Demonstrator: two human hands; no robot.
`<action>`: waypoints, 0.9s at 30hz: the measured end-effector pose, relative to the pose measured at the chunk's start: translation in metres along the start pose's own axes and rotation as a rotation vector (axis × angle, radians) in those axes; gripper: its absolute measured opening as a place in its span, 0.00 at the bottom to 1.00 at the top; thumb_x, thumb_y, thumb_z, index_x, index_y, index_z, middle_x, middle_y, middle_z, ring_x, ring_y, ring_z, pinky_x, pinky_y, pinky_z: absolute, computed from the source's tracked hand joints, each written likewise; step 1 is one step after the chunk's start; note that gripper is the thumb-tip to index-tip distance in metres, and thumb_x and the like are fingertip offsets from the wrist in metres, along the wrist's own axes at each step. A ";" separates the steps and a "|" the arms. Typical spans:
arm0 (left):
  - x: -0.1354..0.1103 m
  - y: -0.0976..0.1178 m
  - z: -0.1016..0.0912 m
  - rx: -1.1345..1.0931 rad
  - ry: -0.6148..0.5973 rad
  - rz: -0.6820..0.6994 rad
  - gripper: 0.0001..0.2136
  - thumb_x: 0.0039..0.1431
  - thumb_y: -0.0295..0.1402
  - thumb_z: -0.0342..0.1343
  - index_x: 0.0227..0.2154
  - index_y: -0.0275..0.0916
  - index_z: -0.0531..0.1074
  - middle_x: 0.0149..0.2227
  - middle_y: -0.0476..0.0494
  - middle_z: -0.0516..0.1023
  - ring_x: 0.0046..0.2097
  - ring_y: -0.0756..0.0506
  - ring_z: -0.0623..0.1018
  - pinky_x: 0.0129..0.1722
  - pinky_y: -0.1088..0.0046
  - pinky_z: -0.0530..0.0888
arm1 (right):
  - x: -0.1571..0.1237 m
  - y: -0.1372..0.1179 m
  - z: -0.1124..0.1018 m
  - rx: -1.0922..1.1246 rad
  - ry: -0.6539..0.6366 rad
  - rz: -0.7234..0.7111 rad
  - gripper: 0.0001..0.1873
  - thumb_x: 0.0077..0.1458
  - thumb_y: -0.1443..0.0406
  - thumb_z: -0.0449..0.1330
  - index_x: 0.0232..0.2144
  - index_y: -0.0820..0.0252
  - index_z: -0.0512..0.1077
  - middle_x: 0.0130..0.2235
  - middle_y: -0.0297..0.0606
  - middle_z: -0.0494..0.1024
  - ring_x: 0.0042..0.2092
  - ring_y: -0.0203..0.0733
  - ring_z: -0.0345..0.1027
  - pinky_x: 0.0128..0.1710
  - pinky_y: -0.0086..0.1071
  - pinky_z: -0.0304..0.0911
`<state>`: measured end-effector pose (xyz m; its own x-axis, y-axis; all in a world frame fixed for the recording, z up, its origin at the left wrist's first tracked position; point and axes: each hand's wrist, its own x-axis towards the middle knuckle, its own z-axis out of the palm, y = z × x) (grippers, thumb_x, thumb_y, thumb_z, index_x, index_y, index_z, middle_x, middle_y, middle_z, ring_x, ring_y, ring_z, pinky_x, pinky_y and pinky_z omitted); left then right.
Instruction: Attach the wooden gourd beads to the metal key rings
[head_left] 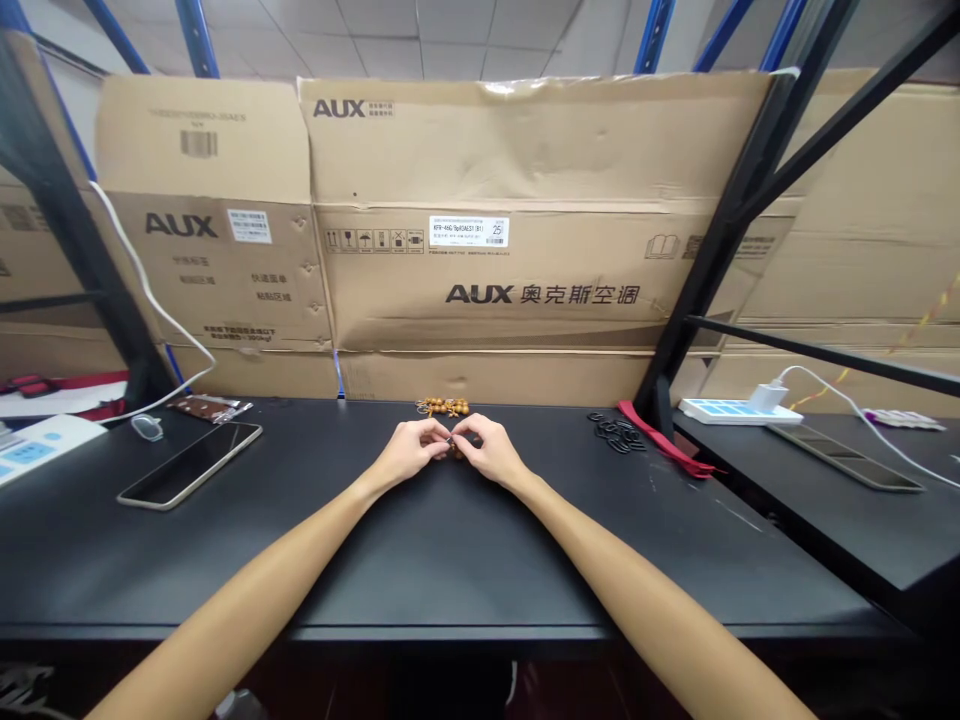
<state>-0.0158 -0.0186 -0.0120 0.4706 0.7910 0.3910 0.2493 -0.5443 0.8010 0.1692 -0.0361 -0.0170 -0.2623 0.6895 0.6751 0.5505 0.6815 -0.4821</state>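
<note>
The left hand (pixel 405 452) and right hand (pixel 489 450) pinch a small silvery piece (pixel 451 440) together — wooden beads (pixel 442 406) lie just behind.

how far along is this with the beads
Hard to judge from one moment. Done: the wooden beads lie strung in a cluster on the table. In hand: the left hand and right hand pinch a small metal piece between them, just in front of the cluster. Left: the black rings and red strap lie off to the right, in neither hand.
</note>
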 end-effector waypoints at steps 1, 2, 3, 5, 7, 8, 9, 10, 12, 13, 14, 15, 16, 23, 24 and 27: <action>0.000 0.001 0.000 0.000 0.003 0.000 0.09 0.50 0.34 0.57 0.33 0.36 0.74 0.30 0.44 0.79 0.30 0.47 0.79 0.35 0.71 0.76 | 0.000 0.000 -0.001 -0.010 -0.009 -0.001 0.05 0.54 0.65 0.56 0.31 0.58 0.72 0.33 0.37 0.74 0.36 0.38 0.66 0.33 0.29 0.61; 0.000 0.001 0.000 0.000 0.006 0.000 0.09 0.50 0.34 0.57 0.33 0.35 0.74 0.29 0.44 0.79 0.30 0.47 0.79 0.35 0.71 0.76 | 0.000 0.001 -0.001 -0.020 -0.018 -0.002 0.05 0.54 0.65 0.56 0.31 0.58 0.72 0.33 0.37 0.74 0.37 0.38 0.66 0.33 0.29 0.61; 0.000 0.002 -0.001 0.000 0.008 0.001 0.09 0.50 0.34 0.57 0.33 0.35 0.74 0.29 0.44 0.79 0.30 0.47 0.79 0.34 0.71 0.76 | 0.000 0.002 -0.001 -0.031 -0.025 -0.002 0.05 0.54 0.64 0.56 0.31 0.58 0.73 0.34 0.37 0.74 0.37 0.38 0.66 0.33 0.29 0.61; 0.000 0.004 -0.001 -0.001 0.009 0.001 0.09 0.50 0.35 0.57 0.32 0.35 0.74 0.29 0.44 0.79 0.31 0.47 0.79 0.35 0.70 0.76 | 0.000 0.003 -0.002 -0.052 -0.034 0.005 0.06 0.54 0.63 0.57 0.31 0.58 0.73 0.34 0.37 0.74 0.36 0.38 0.65 0.34 0.30 0.61; -0.001 0.006 -0.001 -0.002 0.010 0.000 0.09 0.50 0.35 0.58 0.32 0.36 0.74 0.29 0.44 0.79 0.31 0.46 0.79 0.35 0.70 0.76 | 0.000 0.005 -0.002 -0.066 -0.039 0.013 0.07 0.55 0.63 0.57 0.31 0.58 0.73 0.33 0.37 0.74 0.36 0.38 0.65 0.35 0.31 0.61; -0.001 0.007 -0.001 -0.004 0.011 -0.001 0.09 0.50 0.35 0.58 0.32 0.36 0.74 0.29 0.44 0.79 0.31 0.47 0.79 0.35 0.70 0.76 | 0.000 0.005 -0.002 -0.071 -0.041 0.012 0.07 0.55 0.62 0.57 0.31 0.58 0.73 0.33 0.37 0.74 0.36 0.38 0.65 0.36 0.31 0.61; -0.001 0.008 -0.001 -0.007 0.014 -0.001 0.09 0.50 0.35 0.58 0.32 0.35 0.74 0.29 0.44 0.79 0.31 0.47 0.78 0.35 0.70 0.76 | 0.000 0.005 -0.003 -0.075 -0.042 0.007 0.07 0.56 0.62 0.56 0.31 0.58 0.73 0.33 0.37 0.74 0.37 0.39 0.65 0.36 0.32 0.61; 0.000 0.009 -0.001 -0.011 0.017 -0.004 0.09 0.50 0.36 0.58 0.32 0.35 0.73 0.29 0.44 0.79 0.30 0.47 0.78 0.35 0.70 0.76 | 0.000 0.006 -0.003 -0.081 -0.045 -0.001 0.08 0.56 0.62 0.56 0.31 0.58 0.73 0.34 0.38 0.74 0.37 0.39 0.65 0.37 0.32 0.61; 0.000 0.010 -0.002 -0.025 0.030 -0.015 0.10 0.50 0.36 0.58 0.32 0.35 0.73 0.28 0.45 0.79 0.30 0.47 0.78 0.35 0.70 0.76 | -0.001 0.007 -0.003 -0.096 -0.052 -0.024 0.08 0.57 0.62 0.55 0.31 0.58 0.73 0.34 0.38 0.74 0.38 0.39 0.65 0.39 0.33 0.61; 0.000 0.011 -0.002 -0.030 0.037 -0.022 0.10 0.50 0.36 0.58 0.32 0.35 0.73 0.28 0.45 0.79 0.30 0.47 0.78 0.35 0.70 0.76 | -0.001 0.007 -0.003 -0.105 -0.057 -0.034 0.08 0.57 0.62 0.55 0.32 0.58 0.73 0.34 0.38 0.74 0.38 0.39 0.65 0.40 0.33 0.61; 0.000 0.012 -0.003 -0.034 0.043 -0.028 0.10 0.50 0.36 0.58 0.32 0.35 0.73 0.28 0.45 0.78 0.30 0.47 0.78 0.35 0.69 0.76 | -0.001 0.008 -0.003 -0.114 -0.061 -0.043 0.08 0.57 0.61 0.56 0.32 0.58 0.73 0.34 0.38 0.74 0.37 0.39 0.65 0.40 0.33 0.61; 0.000 0.012 -0.003 -0.036 0.045 -0.032 0.10 0.50 0.36 0.58 0.32 0.34 0.73 0.27 0.45 0.79 0.30 0.47 0.78 0.35 0.69 0.76 | -0.001 0.009 -0.002 -0.122 -0.065 -0.050 0.08 0.57 0.61 0.56 0.32 0.58 0.73 0.34 0.38 0.74 0.37 0.39 0.65 0.40 0.33 0.61; 0.000 0.013 -0.004 -0.038 0.043 -0.031 0.10 0.50 0.36 0.58 0.32 0.34 0.73 0.27 0.45 0.79 0.30 0.47 0.78 0.36 0.69 0.76 | -0.002 0.010 -0.002 -0.128 -0.067 -0.055 0.08 0.56 0.61 0.57 0.32 0.58 0.73 0.34 0.38 0.74 0.37 0.39 0.65 0.40 0.33 0.61; 0.002 0.009 -0.003 -0.060 0.046 -0.042 0.09 0.50 0.35 0.58 0.31 0.34 0.72 0.28 0.45 0.78 0.30 0.47 0.79 0.36 0.69 0.76 | -0.002 0.012 0.000 -0.128 -0.099 0.003 0.05 0.55 0.65 0.56 0.32 0.59 0.73 0.31 0.35 0.74 0.32 0.36 0.65 0.34 0.29 0.60; 0.003 0.008 -0.003 -0.062 0.047 -0.046 0.09 0.50 0.35 0.58 0.31 0.34 0.72 0.28 0.45 0.78 0.30 0.47 0.79 0.36 0.69 0.76 | -0.002 0.011 0.000 -0.131 -0.101 0.010 0.05 0.54 0.66 0.56 0.32 0.59 0.72 0.30 0.35 0.73 0.31 0.36 0.65 0.34 0.29 0.60; 0.003 0.003 -0.003 -0.045 0.030 -0.066 0.08 0.50 0.35 0.57 0.30 0.35 0.70 0.28 0.45 0.78 0.30 0.47 0.79 0.36 0.68 0.76 | -0.002 0.010 -0.001 -0.166 -0.108 0.021 0.04 0.54 0.67 0.56 0.31 0.59 0.72 0.30 0.35 0.73 0.31 0.36 0.64 0.34 0.29 0.59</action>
<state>-0.0161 -0.0173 -0.0069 0.4290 0.8328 0.3498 0.2403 -0.4785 0.8446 0.1758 -0.0311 -0.0221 -0.3284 0.7315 0.5975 0.6775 0.6232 -0.3907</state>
